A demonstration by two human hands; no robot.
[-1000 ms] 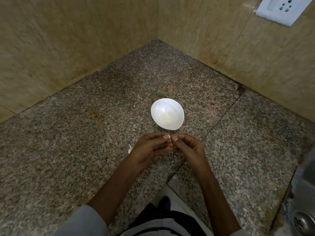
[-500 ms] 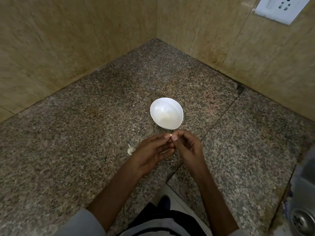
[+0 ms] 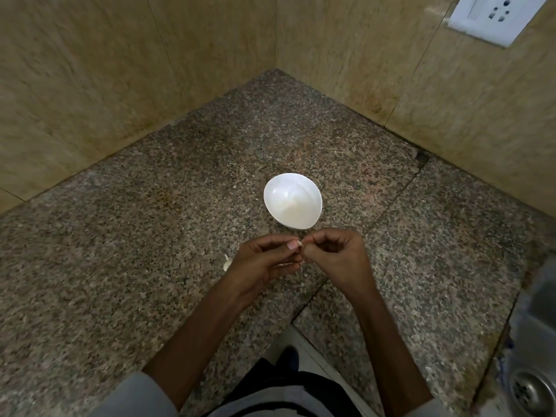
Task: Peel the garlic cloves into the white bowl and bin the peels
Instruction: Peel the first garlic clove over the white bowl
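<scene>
On the near side of the white bowl point(image 3: 278, 191), we see the left hand point(image 3: 264, 261) and right hand point(image 3: 338, 251) pinching what seems a garlic clove point(image 3: 299, 243) between them; the bowl sits just beyond, on the far side.

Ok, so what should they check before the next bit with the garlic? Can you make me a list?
1. Grip on the garlic clove: ok. The left hand and the right hand both pinch it.
2. Skin all off the garlic clove: cannot tell. It is tiny and mostly hidden by fingers.
3. Is the white bowl ready: ok. It stands upright on the counter, just beyond the hands.
4. A bin for peels: cannot tell, none is in view.
5. The white piece on the counter by the left hand: cannot tell whether it is a clove or peel.
</scene>
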